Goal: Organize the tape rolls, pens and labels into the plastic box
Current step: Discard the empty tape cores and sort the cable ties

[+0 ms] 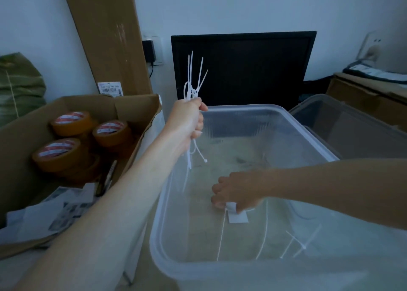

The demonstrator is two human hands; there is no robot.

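Observation:
A clear plastic box (304, 134) fills the centre. My left hand (189, 121) is raised above its left rim and grips a bundle of white cable ties (193, 79) that stick out above and below the fist. Down inside the box, my right hand (236, 190) pinches a small white label (236, 217) lying on the bottom. Several loose cable ties (295, 244) lie on the box floor nearby. In the cardboard box (19, 141) at left sit three brown tape rolls (59, 153), a pen (109, 176) and a pile of printed labels (44, 216).
A second clear plastic box (352, 123) stands at the right behind the first. A black monitor (242, 68) leans against the wall behind. A tall cardboard panel (105, 37) stands at the back left, next to a green sack (19, 86). More cardboard boxes (363, 92) are at far right.

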